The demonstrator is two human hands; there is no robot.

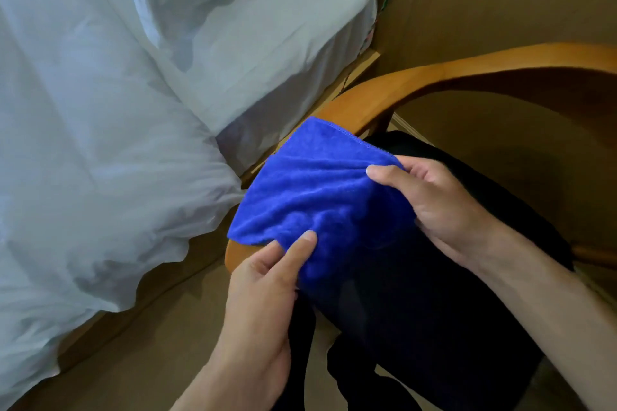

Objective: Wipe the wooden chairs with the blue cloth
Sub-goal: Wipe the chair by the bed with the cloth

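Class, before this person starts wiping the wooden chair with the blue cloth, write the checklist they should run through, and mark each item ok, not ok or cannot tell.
1. Left hand pinches the blue cloth: ok.
2. Right hand pinches its far corner: ok.
3. Cloth over the wooden chair's armrest: ok.
4. Seat free of the dark garment: not ok.
5. White duvet away from chair: ok.
6. Cloth damp: cannot tell.

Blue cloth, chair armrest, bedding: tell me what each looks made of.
Blue cloth: looks like microfibre or terry, with a fuzzy matte nap and a stitched hem; it creases softly where the left hand and right hand pinch it.
Chair armrest: wood, apparently bent and varnished, with an orange-brown tone and a smooth sheen.
Bedding: thin woven fabric, maybe cotton; pale, matte and wrinkled.
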